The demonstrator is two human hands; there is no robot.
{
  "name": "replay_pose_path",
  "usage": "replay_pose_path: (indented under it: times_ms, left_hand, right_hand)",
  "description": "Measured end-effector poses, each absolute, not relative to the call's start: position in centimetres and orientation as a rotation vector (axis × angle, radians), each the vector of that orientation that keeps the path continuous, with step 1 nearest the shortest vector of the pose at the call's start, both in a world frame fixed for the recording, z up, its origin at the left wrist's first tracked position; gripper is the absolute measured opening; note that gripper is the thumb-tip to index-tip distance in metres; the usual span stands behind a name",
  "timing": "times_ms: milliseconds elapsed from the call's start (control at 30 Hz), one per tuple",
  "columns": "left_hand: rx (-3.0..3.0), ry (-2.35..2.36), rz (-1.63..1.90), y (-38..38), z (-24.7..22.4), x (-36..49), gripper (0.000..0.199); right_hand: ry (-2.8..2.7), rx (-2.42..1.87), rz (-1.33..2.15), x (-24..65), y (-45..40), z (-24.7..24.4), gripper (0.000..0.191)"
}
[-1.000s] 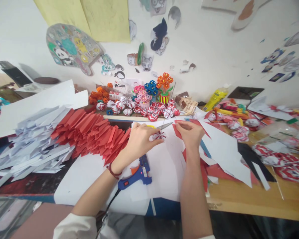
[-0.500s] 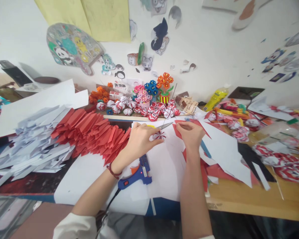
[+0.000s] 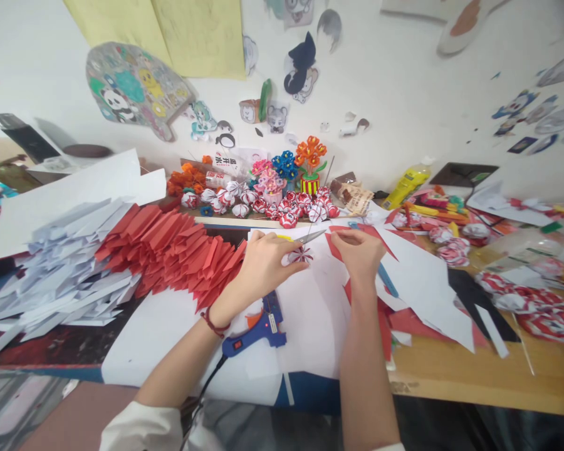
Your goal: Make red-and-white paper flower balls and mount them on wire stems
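Striped paper flower (image 3: 301,255) sits in my left hand's (image 3: 267,260) grip; my right hand's (image 3: 363,252) grip is narrow, near the scissors (image 3: 314,237)

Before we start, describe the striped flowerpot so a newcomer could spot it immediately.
Follow the white wall down to its foot. The striped flowerpot stands right of the blue flowers; orange flowers and yellow vertical stripes set it apart.

"开水", apparently, on white packet (image 3: 229,161).
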State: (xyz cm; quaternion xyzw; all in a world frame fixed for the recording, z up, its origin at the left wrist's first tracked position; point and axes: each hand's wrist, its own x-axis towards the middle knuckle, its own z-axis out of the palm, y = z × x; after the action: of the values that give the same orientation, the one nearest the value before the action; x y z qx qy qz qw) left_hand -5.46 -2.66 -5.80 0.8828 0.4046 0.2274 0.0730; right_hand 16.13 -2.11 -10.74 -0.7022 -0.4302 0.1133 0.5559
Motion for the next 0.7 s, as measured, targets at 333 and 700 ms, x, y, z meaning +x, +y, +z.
replay_pose_path:
  times_ms: [333,700]
  left_hand:
    - [2.666,1.196,0.706,-2.7,-5.8,-5.5,0.033]
    - [2.665,1.210,0.694,-2.6,-5.8,-5.5,0.032]
  right_hand:
    - [-0.995,-1.639,0.326,16.0,-2.1,-10.3,0.028]
    - [-1.033,-1.359,0.505,16.7,-1.6,-11.6,0.031]
